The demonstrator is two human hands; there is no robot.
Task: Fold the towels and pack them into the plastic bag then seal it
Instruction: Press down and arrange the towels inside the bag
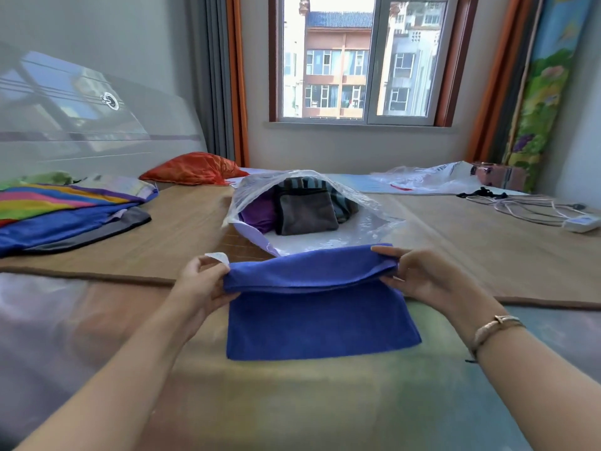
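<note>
Blue towel: lies on the bed just in front of me, its far edge lifted and curled toward me in mid-fold; the near half rests flat on the bed cover.
Left hand: my fingers pinch the towel's left far corner, thumb on top; a white label sticks up beside them.
Right hand: my fingers pinch the right far corner, closed around the doubled cloth.
Plastic bag: lies open just beyond the towel, mouth facing me, its upper film standing up in an arch.
Packed towels: a grey towel, a purple one and a striped one behind them already sit inside.
Risk, uneven fold: I judge that if one hand travels farther than the other, the edges will land askew and the bundle will be bulky.
Risk, slip: the soft cloth is held only at its corners; a loose pinch could let the middle sag and open the fold.
Risk, bag mouth: the thin film may collapse when the towel goes in, snagging it at the lip.
Risk, seal: cloth left across the closure strip would probably keep it from shutting.
Elsewhere: a rainbow-striped cloth lies far left on the bed, cables far right.
</note>
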